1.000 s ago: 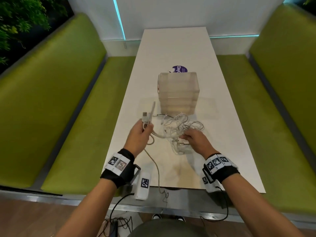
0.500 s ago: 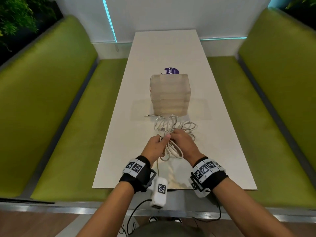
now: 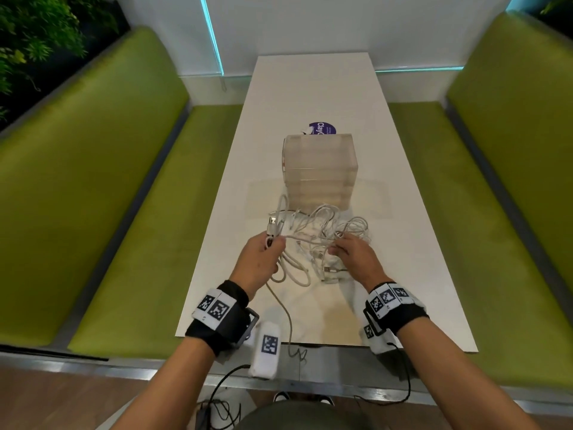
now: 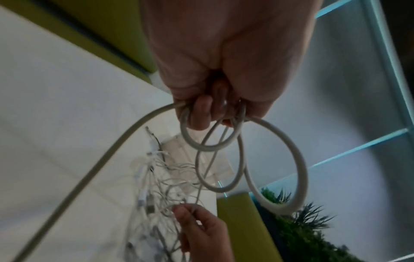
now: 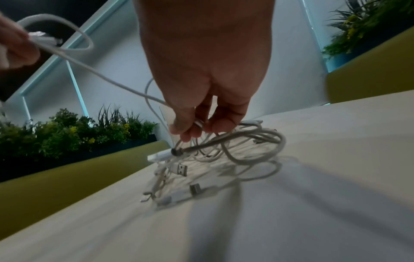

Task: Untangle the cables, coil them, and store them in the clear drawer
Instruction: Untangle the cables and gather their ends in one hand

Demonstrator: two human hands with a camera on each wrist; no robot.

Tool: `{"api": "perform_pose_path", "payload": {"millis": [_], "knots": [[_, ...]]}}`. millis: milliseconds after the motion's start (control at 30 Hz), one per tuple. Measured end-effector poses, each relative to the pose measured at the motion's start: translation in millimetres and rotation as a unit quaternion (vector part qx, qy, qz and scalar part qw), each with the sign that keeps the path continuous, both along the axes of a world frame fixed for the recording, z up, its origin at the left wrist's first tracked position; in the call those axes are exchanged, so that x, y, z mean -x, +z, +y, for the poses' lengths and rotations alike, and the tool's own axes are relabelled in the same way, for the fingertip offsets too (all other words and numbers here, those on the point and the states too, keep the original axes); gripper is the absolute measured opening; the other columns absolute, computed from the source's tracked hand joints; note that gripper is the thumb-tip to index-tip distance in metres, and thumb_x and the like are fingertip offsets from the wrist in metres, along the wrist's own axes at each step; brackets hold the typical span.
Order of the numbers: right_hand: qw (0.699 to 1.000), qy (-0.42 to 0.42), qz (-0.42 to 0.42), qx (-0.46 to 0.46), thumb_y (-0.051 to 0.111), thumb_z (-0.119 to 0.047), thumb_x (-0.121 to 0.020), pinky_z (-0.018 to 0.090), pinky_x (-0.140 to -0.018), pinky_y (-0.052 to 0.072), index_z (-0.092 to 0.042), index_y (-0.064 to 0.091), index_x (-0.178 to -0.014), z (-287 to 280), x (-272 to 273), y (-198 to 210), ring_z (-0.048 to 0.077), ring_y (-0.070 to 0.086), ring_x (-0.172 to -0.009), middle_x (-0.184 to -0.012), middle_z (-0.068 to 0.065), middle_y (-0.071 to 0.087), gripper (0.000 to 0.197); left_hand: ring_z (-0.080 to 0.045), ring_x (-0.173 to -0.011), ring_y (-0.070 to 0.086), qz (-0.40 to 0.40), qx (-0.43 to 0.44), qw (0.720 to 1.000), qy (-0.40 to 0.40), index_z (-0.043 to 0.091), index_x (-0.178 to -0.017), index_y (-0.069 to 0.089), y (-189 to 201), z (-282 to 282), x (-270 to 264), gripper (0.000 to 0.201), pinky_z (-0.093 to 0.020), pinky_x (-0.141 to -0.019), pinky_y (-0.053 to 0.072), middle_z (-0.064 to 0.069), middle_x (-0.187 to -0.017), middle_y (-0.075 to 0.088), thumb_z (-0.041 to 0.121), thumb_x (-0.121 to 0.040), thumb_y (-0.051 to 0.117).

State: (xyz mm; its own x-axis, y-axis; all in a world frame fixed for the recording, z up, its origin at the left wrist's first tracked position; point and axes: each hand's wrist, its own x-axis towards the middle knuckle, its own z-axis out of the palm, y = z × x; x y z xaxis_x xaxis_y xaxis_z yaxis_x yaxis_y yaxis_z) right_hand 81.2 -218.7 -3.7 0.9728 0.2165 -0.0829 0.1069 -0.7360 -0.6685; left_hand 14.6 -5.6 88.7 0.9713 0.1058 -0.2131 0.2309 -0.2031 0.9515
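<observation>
The left hand (image 3: 259, 262), at centre left of the head view, is curled round several loops of a thick white cable (image 4: 277, 159); the loops hang below its fingers (image 4: 201, 115) in the left wrist view, and a plug end (image 3: 273, 226) sticks up above the fist. One strand (image 3: 286, 318) trails from it toward the lower edge of the worktop (image 3: 412, 243) and over it. The right hand (image 3: 353, 259), centre right, pinches strands of the tangle (image 3: 322, 234) between thumb and fingertips (image 5: 190, 131), lifting part of it; the rest lies on the worktop with USB plugs (image 5: 181, 169) showing. A taut cable (image 5: 100, 76) runs between the two hands. The clear drawer unit (image 3: 319, 169) stands just above the tangle in the picture, shut as far as can be seen. Green benches (image 3: 93, 181) flank both sides.
</observation>
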Motion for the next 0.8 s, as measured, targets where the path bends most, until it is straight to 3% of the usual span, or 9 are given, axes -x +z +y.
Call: {"api": "perform_pose_path", "payload": {"millis": [100,200,300,367,467,533,600,667,800], "knots": [[0.999,-0.009,0.018,-0.029,0.062,-0.017,-0.087,0.029,-0.065,0.039,-0.016,0.066,-0.089,1.5,1.7,3.2,0.017,0.063,-0.079,-0.083,-0.002,0.065,0.005,-0.023,-0.066,0.033,0.01,-0.008,1.0,0.002,0.01,-0.079,0.047,-6.6,7.1,4.6,0.02,-0.033,-0.057,0.032,-0.008,-0.068,0.035,0.021,-0.096,0.049],[0.995,-0.023,0.028,-0.092,0.07,-0.023,-0.081,0.028,-0.065,0.042,-0.026,0.055,-0.089,0.1,11.2,15.1,0.008,0.057,-0.068,-0.073,-0.007,0.063,0.017,-0.022,-0.065,0.032,0.017,-0.035,0.999,-0.012,0.011,-0.076,0.044,-11.1,14.2,6.5,0.023,-0.036,-0.06,0.031,-0.007,-0.068,0.035,0.021,-0.096,0.05],[0.989,-0.002,-0.022,-0.146,0.071,-0.014,-0.079,0.029,-0.068,0.044,-0.022,0.065,-0.079,-1.4,20.7,34.2,0.005,0.054,-0.071,-0.074,-0.009,0.065,0.01,-0.018,-0.058,0.031,0.015,-0.075,0.996,-0.041,0.014,-0.07,0.042,-15.9,20.6,9.3,0.027,-0.036,-0.061,0.03,0.0,-0.062,0.035,0.022,-0.095,0.049],[0.984,0.021,-0.074,-0.161,0.07,-0.009,-0.08,0.031,-0.074,0.044,-0.019,0.068,-0.076,-2.4,25.6,50.2,0.01,0.055,-0.08,-0.076,-0.013,0.065,0.012,-0.015,-0.056,0.03,0.019,-0.113,0.991,-0.066,0.014,-0.071,0.042,-19.1,23.7,11.2,0.027,-0.035,-0.06,0.03,0.003,-0.061,0.035,0.023,-0.095,0.048],[0.968,0.096,-0.111,-0.201,0.07,-0.005,-0.079,0.028,-0.084,0.045,-0.018,0.068,-0.075,-1.2,29.2,75.0,0.012,0.055,-0.093,-0.101,-0.007,0.064,0.014,-0.012,-0.054,0.032,0.023,-0.147,0.98,-0.129,0.015,-0.069,0.041,-19.5,25.5,15.5,0.028,-0.032,-0.057,0.03,0.003,-0.061,0.037,0.023,-0.095,0.047],[0.96,0.153,-0.069,-0.225,0.072,-0.007,-0.078,0.023,-0.092,0.045,-0.017,0.069,-0.074,2.1,30.1,90.7,0.01,0.054,-0.101,-0.129,-0.006,0.053,0.012,-0.008,-0.052,0.03,0.03,-0.163,0.963,-0.214,0.017,-0.069,0.04,-16.0,23.1,19.6,0.028,-0.027,-0.055,0.028,0.005,-0.061,0.037,0.022,-0.096,0.047],[0.96,0.203,-0.013,-0.194,0.074,-0.012,-0.078,0.02,-0.098,0.041,-0.021,0.069,-0.074,7.6,31.5,98.9,0.005,0.049,-0.115,-0.142,-0.011,0.045,0.011,-0.009,-0.054,0.032,0.033,-0.195,0.936,-0.29,0.017,-0.07,0.042,-12.0,18.9,23.1,0.025,-0.027,-0.055,0.028,0.007,-0.062,0.039,0.021,-0.095,0.048],[0.951,0.227,0.07,-0.196,0.071,-0.01,-0.081,0.025,-0.101,0.043,-0.017,0.068,-0.078,12.8,35.2,98.6,0.003,0.051,-0.121,-0.135,-0.008,0.055,0.008,-0.009,-0.055,0.035,0.036,-0.206,0.925,-0.319,0.016,-0.072,0.046,-9.7,16.7,24.8,0.022,-0.025,-0.055,0.03,0.008,-0.062,0.042,0.021,-0.093,0.05],[0.927,0.189,0.153,-0.284,0.063,-0.001,-0.086,0.032,-0.09,0.052,-0.012,0.063,-0.081,15.8,45.0,83.1,0.018,0.065,-0.107,-0.104,0.009,0.071,0.012,-0.01,-0.055,0.033,0.033,-0.151,0.941,-0.302,0.006,-0.073,0.047,-8.4,20.3,26.0,0.024,-0.027,-0.056,0.029,0.006,-0.062,0.038,0.019,-0.093,0.053]]}}
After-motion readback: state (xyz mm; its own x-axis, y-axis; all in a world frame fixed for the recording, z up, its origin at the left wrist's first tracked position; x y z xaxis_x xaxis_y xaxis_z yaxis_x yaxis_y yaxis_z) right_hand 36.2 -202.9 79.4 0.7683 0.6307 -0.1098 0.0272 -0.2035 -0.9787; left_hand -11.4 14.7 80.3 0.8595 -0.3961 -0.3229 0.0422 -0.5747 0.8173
